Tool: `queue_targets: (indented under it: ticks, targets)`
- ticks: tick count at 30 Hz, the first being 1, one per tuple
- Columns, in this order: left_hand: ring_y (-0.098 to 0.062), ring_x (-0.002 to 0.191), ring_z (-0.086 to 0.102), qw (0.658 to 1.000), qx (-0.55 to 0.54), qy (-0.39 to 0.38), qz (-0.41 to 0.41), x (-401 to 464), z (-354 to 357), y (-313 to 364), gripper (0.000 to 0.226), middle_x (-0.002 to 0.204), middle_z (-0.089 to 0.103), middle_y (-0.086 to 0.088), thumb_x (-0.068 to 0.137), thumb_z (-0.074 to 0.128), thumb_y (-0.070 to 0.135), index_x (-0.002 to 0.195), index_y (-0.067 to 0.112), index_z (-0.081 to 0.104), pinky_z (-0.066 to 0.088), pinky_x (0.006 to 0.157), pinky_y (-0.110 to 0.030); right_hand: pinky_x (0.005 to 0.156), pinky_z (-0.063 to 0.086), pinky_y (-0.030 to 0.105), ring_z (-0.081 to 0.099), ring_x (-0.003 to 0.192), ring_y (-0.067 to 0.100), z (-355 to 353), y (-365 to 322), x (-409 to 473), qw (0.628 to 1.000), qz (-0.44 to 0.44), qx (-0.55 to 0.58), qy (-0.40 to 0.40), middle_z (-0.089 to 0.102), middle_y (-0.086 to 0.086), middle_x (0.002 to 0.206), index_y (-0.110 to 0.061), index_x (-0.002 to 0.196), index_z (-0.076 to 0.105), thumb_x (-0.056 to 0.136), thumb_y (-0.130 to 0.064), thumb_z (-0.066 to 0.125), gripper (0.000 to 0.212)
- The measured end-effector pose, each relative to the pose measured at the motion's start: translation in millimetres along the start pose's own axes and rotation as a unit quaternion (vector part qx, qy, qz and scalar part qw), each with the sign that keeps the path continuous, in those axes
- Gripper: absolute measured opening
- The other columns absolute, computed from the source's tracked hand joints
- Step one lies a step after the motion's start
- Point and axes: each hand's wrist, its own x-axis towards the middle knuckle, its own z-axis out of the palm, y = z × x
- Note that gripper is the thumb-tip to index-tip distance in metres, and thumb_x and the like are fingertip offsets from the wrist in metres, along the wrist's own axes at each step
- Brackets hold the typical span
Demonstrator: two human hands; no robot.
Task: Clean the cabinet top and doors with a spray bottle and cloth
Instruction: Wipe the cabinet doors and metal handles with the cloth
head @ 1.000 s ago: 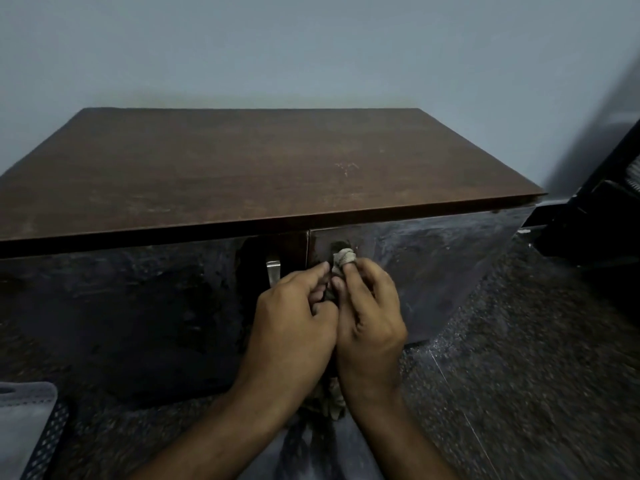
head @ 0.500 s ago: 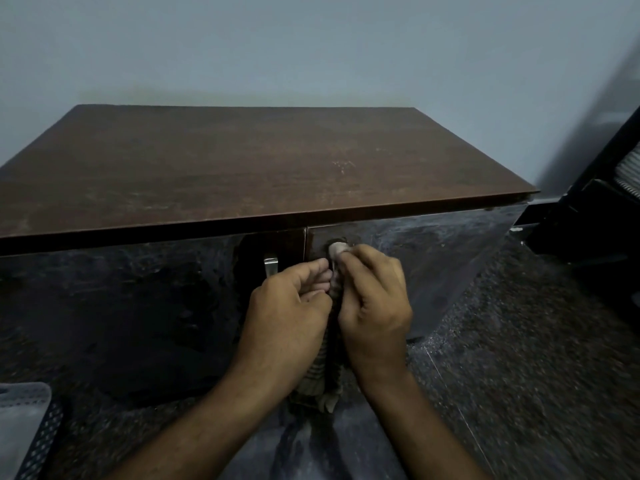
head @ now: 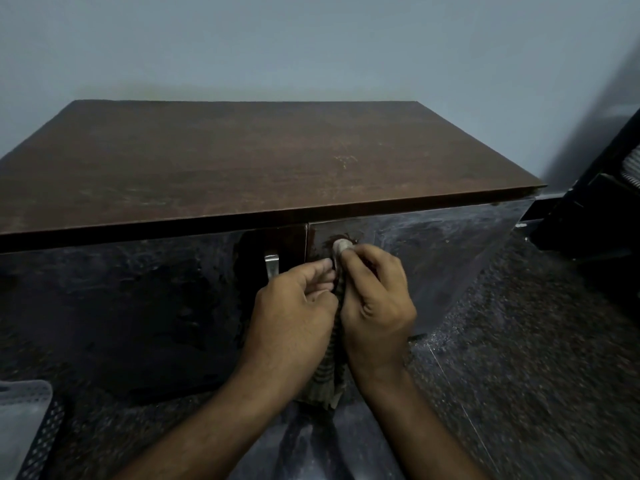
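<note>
Nearest the camera, two bare forearms rise from the six o'clock edge and meet at the middle of the cabinet front. The left hand (head: 294,317) has its fingers curled and pinches the striped cloth (head: 327,379), whose loose end hangs down between the wrists; the right hand (head: 375,299) grips the same cloth, a wad of it wrapped over a fingertip and pressed against the right door (head: 433,258) near its upper inner corner. Compared with half a second ago, both hands sit much as they did, the wrapped fingertip on the same spot. At eight o'clock a pale perforated basket (head: 24,420) pokes into view on the speckled floor (head: 519,375). On the left door (head: 121,299), at eleven o'clock from the left hand, a metal handle (head: 271,268) stands clear of the fingers. Beyond lies the brown cabinet top (head: 242,161), scuffed and streaked, and at three o'clock a dark object I cannot identify. The spray bottle is out of sight.
</note>
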Motion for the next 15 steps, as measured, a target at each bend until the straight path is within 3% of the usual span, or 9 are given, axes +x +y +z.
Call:
queue_targets:
  ticks: [6, 11, 15]
  targets:
    - [0.005, 0.106, 0.062, 1.000, 0.000, 0.000, -0.003, 0, -1, -4, 0.046, 0.114, 0.069, 0.013, 0.088, 0.057, 0.002, 0.129, 0.023, 0.061, 0.048, 0.097, -0.019, 0.080, 0.052, 0.032, 0.060, 0.094, 0.027, -9, 5, -17, 0.995, -0.065, -0.046, -0.057, 0.067, 0.019, 0.109, 0.005, 0.105, 0.073, 0.094, 0.002, 0.056, 0.020]
    - [0.001, 0.116, 0.058, 0.998, -0.030, -0.055, -0.015, 2, 2, -1, 0.057, 0.125, 0.064, 0.010, 0.086, 0.052, -0.006, 0.135, 0.021, 0.055, 0.044, 0.103, -0.021, 0.082, 0.051, 0.024, 0.059, 0.093, 0.023, -5, 2, -5, 0.998, -0.040, -0.038, -0.038, 0.068, 0.017, 0.104, 0.005, 0.101, 0.075, 0.086, 0.012, 0.066, 0.019]
    - [0.005, 0.112, 0.060, 0.995, -0.060, -0.067, -0.033, 1, -2, 2, 0.054, 0.118, 0.068, 0.011, 0.086, 0.049, -0.011, 0.131, 0.018, 0.059, 0.046, 0.095, -0.012, 0.085, 0.050, 0.024, 0.059, 0.094, 0.025, -5, 4, -13, 0.997, -0.055, -0.036, -0.038, 0.068, 0.020, 0.106, 0.007, 0.104, 0.073, 0.094, 0.005, 0.058, 0.019]
